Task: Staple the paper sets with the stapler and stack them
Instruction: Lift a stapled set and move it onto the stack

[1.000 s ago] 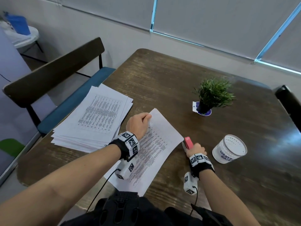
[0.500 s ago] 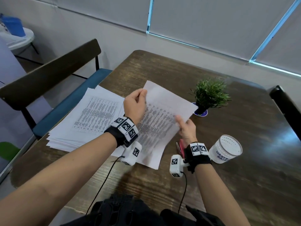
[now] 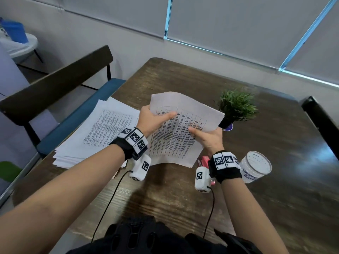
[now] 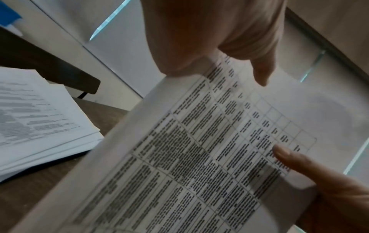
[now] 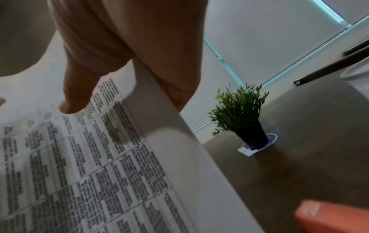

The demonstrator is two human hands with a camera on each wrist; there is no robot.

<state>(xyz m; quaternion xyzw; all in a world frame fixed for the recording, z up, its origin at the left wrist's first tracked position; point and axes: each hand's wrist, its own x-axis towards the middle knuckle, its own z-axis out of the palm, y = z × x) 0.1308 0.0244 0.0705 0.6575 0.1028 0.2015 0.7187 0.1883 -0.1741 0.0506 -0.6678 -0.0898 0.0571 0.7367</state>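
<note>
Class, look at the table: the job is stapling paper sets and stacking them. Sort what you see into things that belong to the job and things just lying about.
Belongs to the job:
paper set, held up by the left hand and right hand
paper pile
pink stapler

Just lying about:
potted plant
white cup
bench

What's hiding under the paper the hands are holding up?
Under the held paper set you can see bare brown table. The pink stapler lies just past its near right corner, partly covered by the right hand's wrist. Whatever is directly behind the sheets is covered.
</note>
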